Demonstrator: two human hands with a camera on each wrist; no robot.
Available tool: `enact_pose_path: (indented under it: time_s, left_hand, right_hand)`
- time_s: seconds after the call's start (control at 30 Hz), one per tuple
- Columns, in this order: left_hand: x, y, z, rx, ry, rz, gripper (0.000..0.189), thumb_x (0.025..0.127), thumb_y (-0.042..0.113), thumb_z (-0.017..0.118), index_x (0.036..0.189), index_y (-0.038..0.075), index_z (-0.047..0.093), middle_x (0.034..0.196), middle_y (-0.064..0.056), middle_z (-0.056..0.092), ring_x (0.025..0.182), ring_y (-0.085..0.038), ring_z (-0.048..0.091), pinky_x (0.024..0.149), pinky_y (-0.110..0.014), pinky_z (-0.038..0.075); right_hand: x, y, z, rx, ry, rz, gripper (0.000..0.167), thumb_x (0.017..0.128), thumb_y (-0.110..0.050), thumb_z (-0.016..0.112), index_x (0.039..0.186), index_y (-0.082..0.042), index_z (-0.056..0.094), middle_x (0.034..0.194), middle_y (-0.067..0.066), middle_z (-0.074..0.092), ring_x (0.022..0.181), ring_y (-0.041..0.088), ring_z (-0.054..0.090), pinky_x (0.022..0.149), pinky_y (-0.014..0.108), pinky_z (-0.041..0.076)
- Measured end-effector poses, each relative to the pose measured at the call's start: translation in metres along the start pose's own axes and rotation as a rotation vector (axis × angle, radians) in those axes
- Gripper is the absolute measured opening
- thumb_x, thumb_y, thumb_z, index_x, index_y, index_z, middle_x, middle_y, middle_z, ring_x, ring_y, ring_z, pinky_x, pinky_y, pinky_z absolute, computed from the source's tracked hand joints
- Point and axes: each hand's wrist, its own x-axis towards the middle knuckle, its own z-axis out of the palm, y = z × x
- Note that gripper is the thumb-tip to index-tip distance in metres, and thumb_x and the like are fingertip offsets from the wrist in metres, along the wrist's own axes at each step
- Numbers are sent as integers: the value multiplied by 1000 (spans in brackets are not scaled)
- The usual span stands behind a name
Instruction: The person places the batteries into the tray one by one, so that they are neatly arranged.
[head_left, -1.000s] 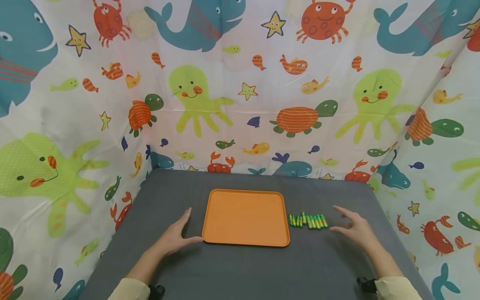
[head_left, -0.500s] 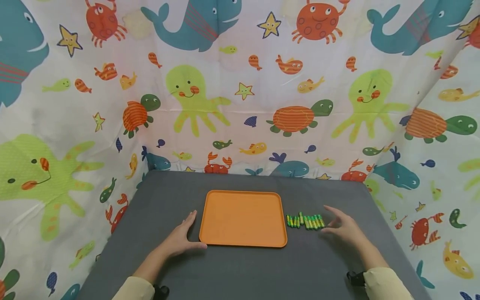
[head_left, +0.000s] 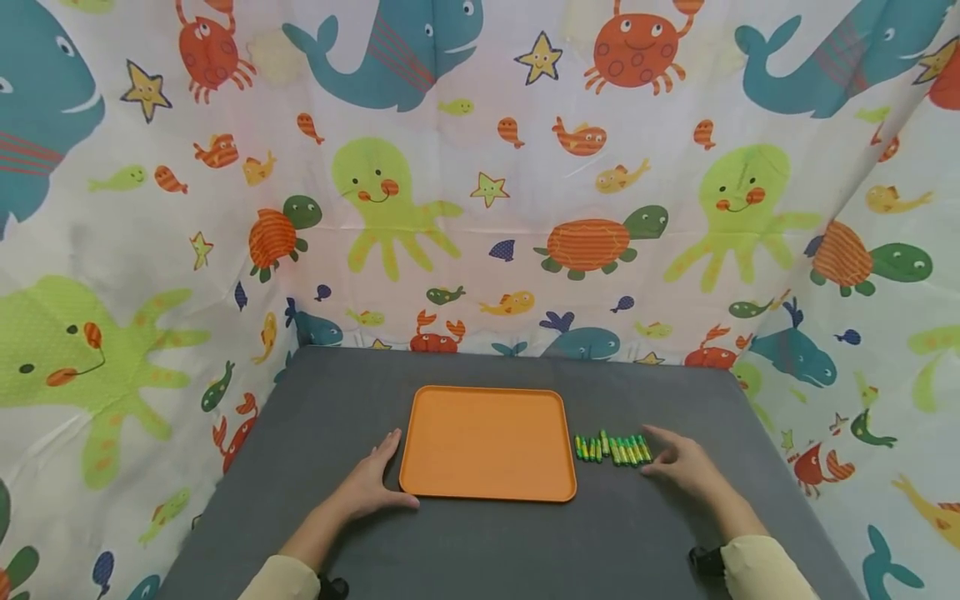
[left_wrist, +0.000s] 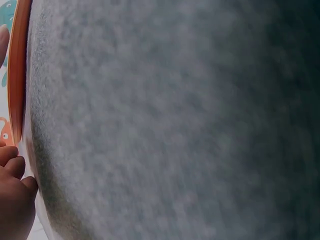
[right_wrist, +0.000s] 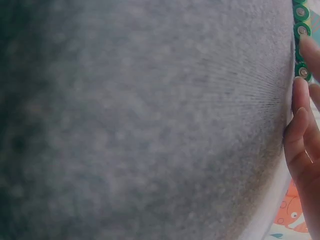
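Note:
An orange tray (head_left: 487, 442) lies flat on the grey table, with nothing in it. My left hand (head_left: 367, 483) is at its left side, fingers spread along the edge and thumb by the near left corner. To the right of the tray is a row of small green-and-yellow batteries (head_left: 624, 451), one sitting slightly farther back. My right hand (head_left: 686, 467) is at the row's right end, thumb and forefinger apart around the last battery. In the right wrist view the battery ends (right_wrist: 302, 31) show green rings and metal centres, with a fingertip right over them.
The grey table (head_left: 495, 550) extends in front of both hands. A curtain (head_left: 442, 200) printed with sea animals encloses it at the back and both sides. Dark wrist straps (head_left: 707, 562) sit at the cuffs of the pale sleeves (head_left: 765, 567).
My right hand has moved left to the end of the battery row. My left hand has shifted slightly right, closer against the tray's edge. The tray and batteries keep their places.

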Motion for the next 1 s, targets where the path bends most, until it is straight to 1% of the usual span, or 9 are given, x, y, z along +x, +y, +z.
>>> enact_pose_path:
  time_s: [0.17,0.27,0.37,0.4,0.53,0.63,0.73,0.83,1.0]
  left_hand:
    - [0,3,1,5,9,4,136,63,62,89,164,14,12,169,-13,14,154,-44,14,119,-65,22]
    - [-1,6,1,11,15,-4,134,65,62,88,163,10,13,169,-16,15,153,-46,15,118,-66,23]
    - [0,9,0,9,8,-11,133,65,63,88,163,9,15,168,-16,16,153,-45,15,119,-65,22]
    - [0,10,0,10,5,-10,132,66,63,87,163,9,16,168,-16,17,154,-44,15,119,-65,22]
    - [4,10,1,15,-4,-5,130,67,63,86,162,8,18,168,-15,18,154,-42,15,120,-64,21]
    - [6,10,2,23,-2,6,128,68,62,86,162,8,19,168,-15,19,155,-40,15,120,-64,20]
    - [8,9,3,34,-3,21,128,68,61,87,162,8,20,168,-13,20,156,-37,14,122,-62,18]
    - [9,9,3,53,4,35,129,66,61,88,162,7,20,168,-13,21,156,-35,14,123,-61,17]
    - [8,10,3,54,-3,34,131,65,60,89,162,7,20,168,-13,21,156,-36,14,123,-61,16]
  right_hand:
    - [-1,2,-1,-20,6,-18,71,86,-11,80,149,-4,49,81,1,72,66,12,58,57,26,43]
    - [0,3,-3,-37,-6,-31,69,88,-11,78,150,-4,48,83,1,71,66,12,58,57,27,44]
    - [3,3,-5,-56,-19,-40,70,88,-11,78,150,-5,48,86,4,71,67,12,59,58,28,45]
    - [4,4,-6,-62,-25,-42,70,87,-11,78,150,-5,48,89,7,70,68,12,59,59,28,45]
    - [8,5,-8,-95,-32,-59,65,86,-10,80,144,-3,53,118,21,66,77,14,63,64,31,49]
    - [10,4,-10,-101,-28,-56,60,85,-8,80,140,-3,58,133,26,59,83,16,65,66,33,52]
    - [11,3,-11,-109,-27,-64,58,84,-7,80,138,0,59,133,27,58,82,17,65,65,33,53]
    - [12,2,-11,-105,-18,-57,57,84,-6,81,136,0,60,125,24,62,79,16,64,63,32,52]
    - [10,5,-8,-87,-11,-34,56,84,-9,81,135,1,60,98,12,67,71,13,61,59,29,49]
